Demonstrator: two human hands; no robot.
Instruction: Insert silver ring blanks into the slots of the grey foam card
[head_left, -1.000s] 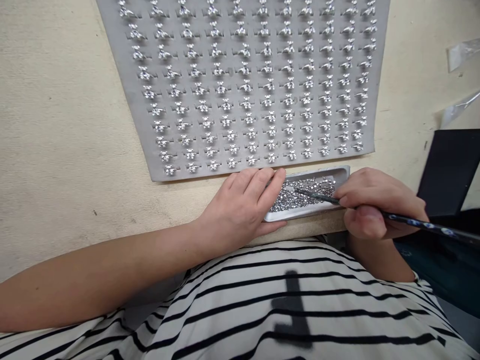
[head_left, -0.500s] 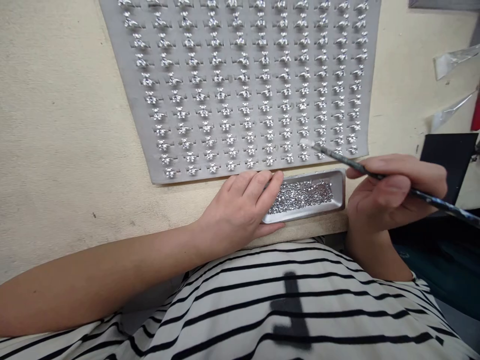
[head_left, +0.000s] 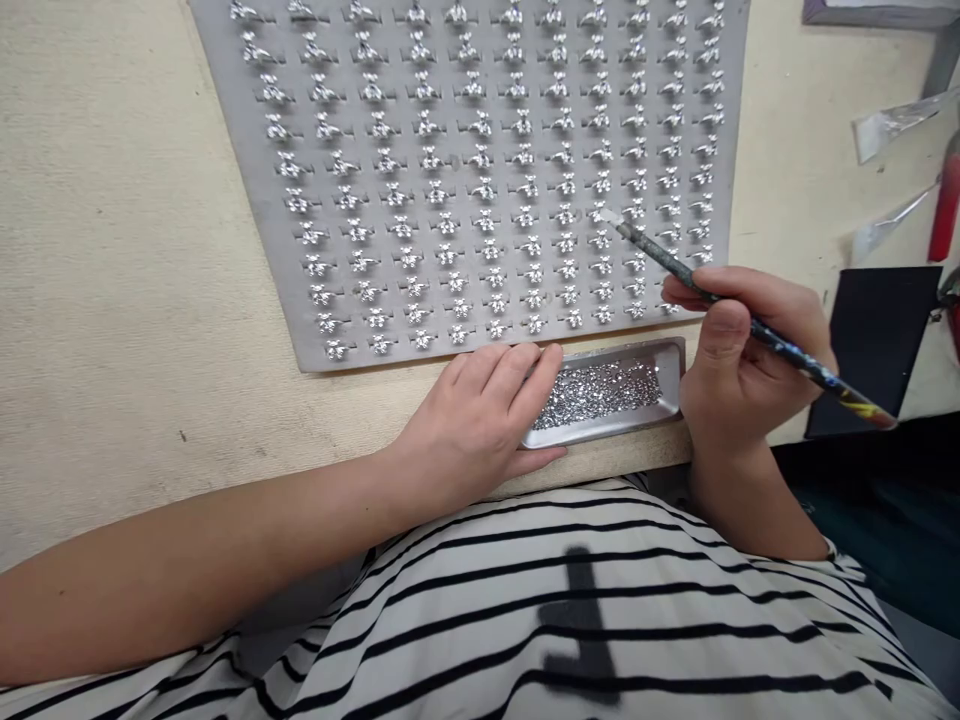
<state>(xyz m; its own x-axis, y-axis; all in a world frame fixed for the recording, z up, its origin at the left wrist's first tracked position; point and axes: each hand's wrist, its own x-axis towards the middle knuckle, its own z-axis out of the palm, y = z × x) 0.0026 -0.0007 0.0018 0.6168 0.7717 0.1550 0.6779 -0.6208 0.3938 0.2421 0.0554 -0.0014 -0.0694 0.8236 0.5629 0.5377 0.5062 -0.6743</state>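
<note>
- Higher over the grey board (head_left: 251,160) now, the slim painted stick (head_left: 664,258), pinched in the right hand (head_left: 739,350), ends just beside a silver charm (head_left: 598,213).
- Left hand (head_left: 476,415), well apart, lies open on the metal tray (head_left: 600,435) at the table (head_left: 112,300) front edge.
- Many loose crystals (head_left: 600,395) remain.

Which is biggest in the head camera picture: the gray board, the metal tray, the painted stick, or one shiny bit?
1. The gray board is the largest.
2. The metal tray and the painted stick look about alike. The stick is nearer the camera, so I can't rank them.
3. One shiny bit is the smallest.
</note>
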